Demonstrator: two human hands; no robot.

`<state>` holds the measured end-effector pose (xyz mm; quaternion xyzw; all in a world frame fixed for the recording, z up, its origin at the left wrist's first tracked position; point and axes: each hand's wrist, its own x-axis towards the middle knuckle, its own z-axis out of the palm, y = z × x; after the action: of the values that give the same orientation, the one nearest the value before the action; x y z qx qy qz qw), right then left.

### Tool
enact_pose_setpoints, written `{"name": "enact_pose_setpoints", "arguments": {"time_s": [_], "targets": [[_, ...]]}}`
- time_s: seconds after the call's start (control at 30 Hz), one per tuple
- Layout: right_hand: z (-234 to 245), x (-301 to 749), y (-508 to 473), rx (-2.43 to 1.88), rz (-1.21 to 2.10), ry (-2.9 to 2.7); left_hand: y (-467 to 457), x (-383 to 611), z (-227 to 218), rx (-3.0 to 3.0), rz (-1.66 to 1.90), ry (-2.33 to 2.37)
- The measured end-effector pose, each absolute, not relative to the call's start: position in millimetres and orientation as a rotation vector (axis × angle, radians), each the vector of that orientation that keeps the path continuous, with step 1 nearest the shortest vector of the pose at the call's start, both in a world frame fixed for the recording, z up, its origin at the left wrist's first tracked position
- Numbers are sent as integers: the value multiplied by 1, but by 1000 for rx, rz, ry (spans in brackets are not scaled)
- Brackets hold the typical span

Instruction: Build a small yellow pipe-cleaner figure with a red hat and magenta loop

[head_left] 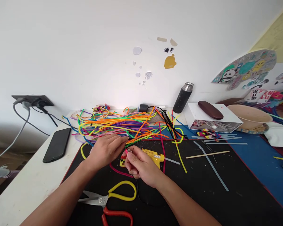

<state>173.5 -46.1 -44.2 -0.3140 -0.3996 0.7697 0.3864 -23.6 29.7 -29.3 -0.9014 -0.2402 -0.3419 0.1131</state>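
My right hand [143, 166] is closed, its thumb and fingers pinching a small pink piece [126, 152] whose shape is mostly hidden. Just to its left, my left hand [108, 148] has its fingers pressed together, the tips close to that piece; what they grip cannot be made out. A yellow hot glue gun [155, 156] lies behind my right hand, with a clear glue stick [172, 161] in its rear end. Open scissors [103, 201] with one yellow and one red handle rest on the black mat [179, 197] nearer to me. Beyond my hands spreads a heap of coloured pipe cleaners [118, 123].
On the left lies a black phone [57, 145]. A black thermos [183, 98] stands by the wall, next to a white box [191, 117] with a brown case [210, 110] on it. Loose glue sticks [213, 168] and a wooden stick [207, 154] lie right. Cables run from a socket [33, 100].
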Motion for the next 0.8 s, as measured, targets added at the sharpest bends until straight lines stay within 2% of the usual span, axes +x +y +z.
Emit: {"name": "enact_pose_setpoints", "arguments": {"time_s": [0.27,0.8], "targets": [[-43,174,-44,-797,1873,-1057,29,-23,-28,-2611,-1006,-705],[-38,176,-43,-840,1963,-854,26,-22,-27,-2617,-1030,-699]]}}
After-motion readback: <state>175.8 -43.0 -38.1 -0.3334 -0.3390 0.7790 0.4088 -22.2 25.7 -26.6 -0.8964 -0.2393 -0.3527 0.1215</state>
